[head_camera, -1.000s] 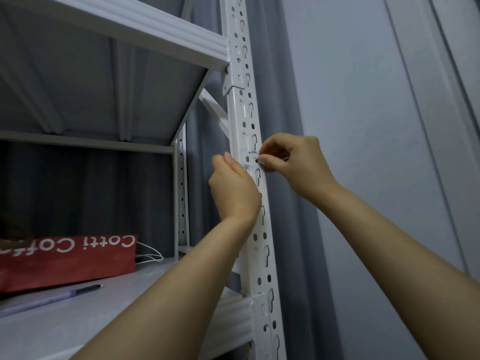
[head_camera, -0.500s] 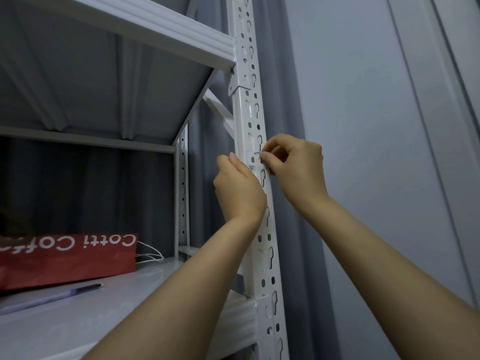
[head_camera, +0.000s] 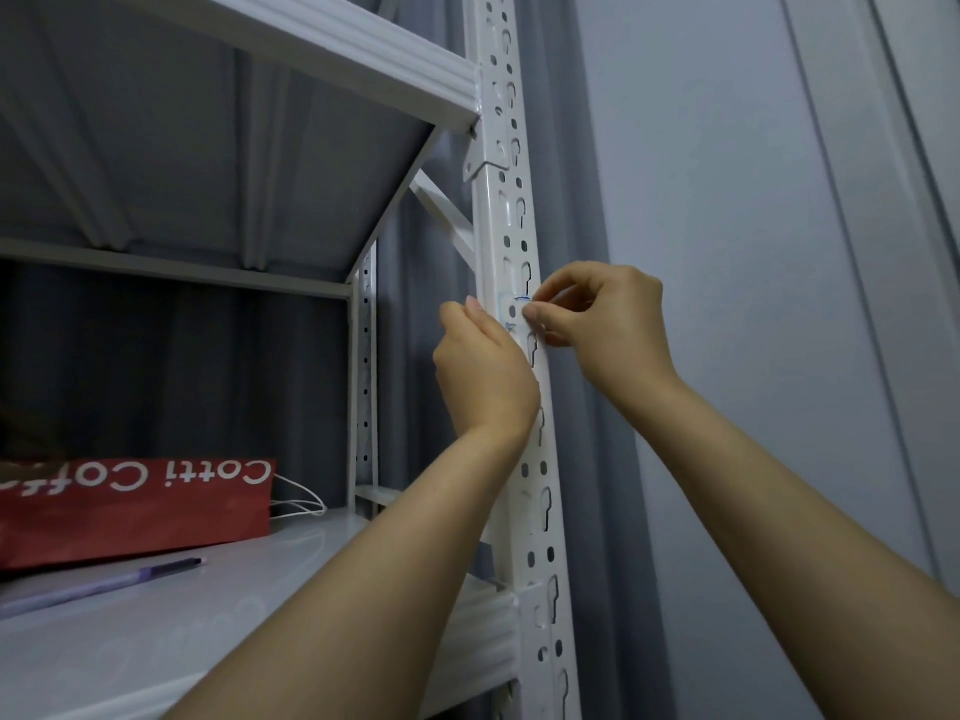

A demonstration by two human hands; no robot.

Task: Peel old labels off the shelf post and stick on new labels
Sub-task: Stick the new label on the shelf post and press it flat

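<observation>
Right hand (head_camera: 602, 317) pinched on label (head_camera: 511, 310) edge on post (head_camera: 519, 387), likely picking at a corner to lift it. Left hand (head_camera: 483, 371), at 9 o'clock of label, steadies the post; its grip can't be made out.

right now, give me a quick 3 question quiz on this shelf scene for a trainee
1. True or false: the right hand pinches at the label on the shelf post.
2. Where does the left hand rest?
A. on the pen
B. against the post beside the label
C. on the red bag
3. Fill in: the pen lies on the shelf in front of the red ____.

Key: 1 true; 2 B; 3 bag
</observation>
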